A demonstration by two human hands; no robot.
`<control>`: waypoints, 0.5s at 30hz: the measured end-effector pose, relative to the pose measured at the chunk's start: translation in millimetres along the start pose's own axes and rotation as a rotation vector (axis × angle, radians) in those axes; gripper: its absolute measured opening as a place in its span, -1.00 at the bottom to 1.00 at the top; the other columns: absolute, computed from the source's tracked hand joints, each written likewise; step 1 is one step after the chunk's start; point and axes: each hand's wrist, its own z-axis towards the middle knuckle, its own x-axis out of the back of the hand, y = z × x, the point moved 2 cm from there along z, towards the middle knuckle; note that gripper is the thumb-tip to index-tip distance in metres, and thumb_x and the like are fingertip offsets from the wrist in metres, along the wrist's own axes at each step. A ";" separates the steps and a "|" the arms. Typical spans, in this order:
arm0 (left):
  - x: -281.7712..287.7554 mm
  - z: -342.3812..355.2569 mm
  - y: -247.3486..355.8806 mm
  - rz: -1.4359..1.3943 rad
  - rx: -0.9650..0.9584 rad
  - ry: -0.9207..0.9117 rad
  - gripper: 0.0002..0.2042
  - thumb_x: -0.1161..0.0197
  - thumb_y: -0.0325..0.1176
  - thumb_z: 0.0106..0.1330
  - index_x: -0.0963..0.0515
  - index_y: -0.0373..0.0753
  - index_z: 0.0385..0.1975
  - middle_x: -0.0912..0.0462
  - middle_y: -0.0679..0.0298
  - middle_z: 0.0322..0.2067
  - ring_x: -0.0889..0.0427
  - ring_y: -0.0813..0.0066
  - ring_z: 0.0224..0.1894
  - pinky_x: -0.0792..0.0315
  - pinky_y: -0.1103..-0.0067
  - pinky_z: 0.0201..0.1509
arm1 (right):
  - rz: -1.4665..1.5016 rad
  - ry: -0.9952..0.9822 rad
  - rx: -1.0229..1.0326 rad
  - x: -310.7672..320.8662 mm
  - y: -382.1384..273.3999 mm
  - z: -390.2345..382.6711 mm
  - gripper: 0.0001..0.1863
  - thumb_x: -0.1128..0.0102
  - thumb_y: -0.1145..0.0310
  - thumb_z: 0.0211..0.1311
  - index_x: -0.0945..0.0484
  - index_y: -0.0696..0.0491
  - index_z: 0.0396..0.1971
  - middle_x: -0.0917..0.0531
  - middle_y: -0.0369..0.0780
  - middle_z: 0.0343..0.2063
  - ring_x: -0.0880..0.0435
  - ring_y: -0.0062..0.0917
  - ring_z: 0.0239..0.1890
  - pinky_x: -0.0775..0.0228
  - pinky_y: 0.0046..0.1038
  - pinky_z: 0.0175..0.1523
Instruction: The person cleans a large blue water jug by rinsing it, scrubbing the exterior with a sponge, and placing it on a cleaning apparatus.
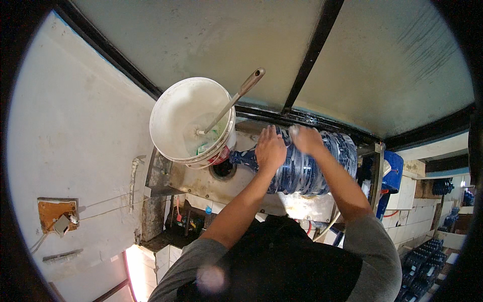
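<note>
A large blue water jug (329,168), streaked with white suds, lies on its side on a worn metal basin (193,177), its neck toward a round drain hole (223,170). My left hand (270,148) rests across the jug near its shoulder, fingers stretched out over the top. My right hand (307,140) is on the jug just right of it, fingers bent and blurred; I cannot make out whether anything is in them. A white bucket (171,116) stands at upper left holding cloudy liquid, something green and a long-handled tool (226,110).
Dark-framed frosted panels (377,60) rise behind the basin. A white wall (85,141) with a switch box is at left. A blue container (392,173) hangs at right; rows of jugs (422,264) sit lower right. A pale hose (327,229) runs below the basin.
</note>
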 end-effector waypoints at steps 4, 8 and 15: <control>-1.3 -3.6 35.4 -0.204 0.085 -0.193 -0.53 0.04 -0.22 0.52 -0.44 -0.34 0.30 -0.56 -0.11 0.22 -0.50 -0.06 0.29 -0.35 0.20 0.39 | -0.331 -0.338 0.464 -92.7 79.0 139.7 -0.56 -0.03 0.09 0.39 -0.69 0.14 -0.09 -0.71 0.10 -0.07 -0.71 0.01 0.00 -0.57 -0.07 0.13; 29.0 8.4 18.2 -0.200 0.332 -0.271 -0.53 0.02 -0.21 0.51 -0.43 -0.27 0.33 -0.57 -0.05 0.23 -0.50 0.02 0.31 -0.33 0.25 0.42 | -0.098 -0.047 0.201 -14.1 -34.1 28.6 -0.58 -0.06 0.23 0.32 -0.65 0.14 0.04 -0.71 0.08 -0.01 -0.68 -0.01 0.07 -0.53 -0.10 0.19; 11.6 1.7 22.0 0.099 -0.062 -0.182 -0.47 -0.12 -0.13 0.45 -0.43 -0.30 0.33 -0.45 -0.02 0.35 -0.42 0.02 0.38 -0.31 0.25 0.44 | -0.233 0.532 0.176 -31.0 23.6 -66.7 -0.51 0.06 0.18 0.44 -0.58 0.23 0.12 -0.61 0.05 0.14 -0.46 -0.07 0.32 -0.07 0.23 0.44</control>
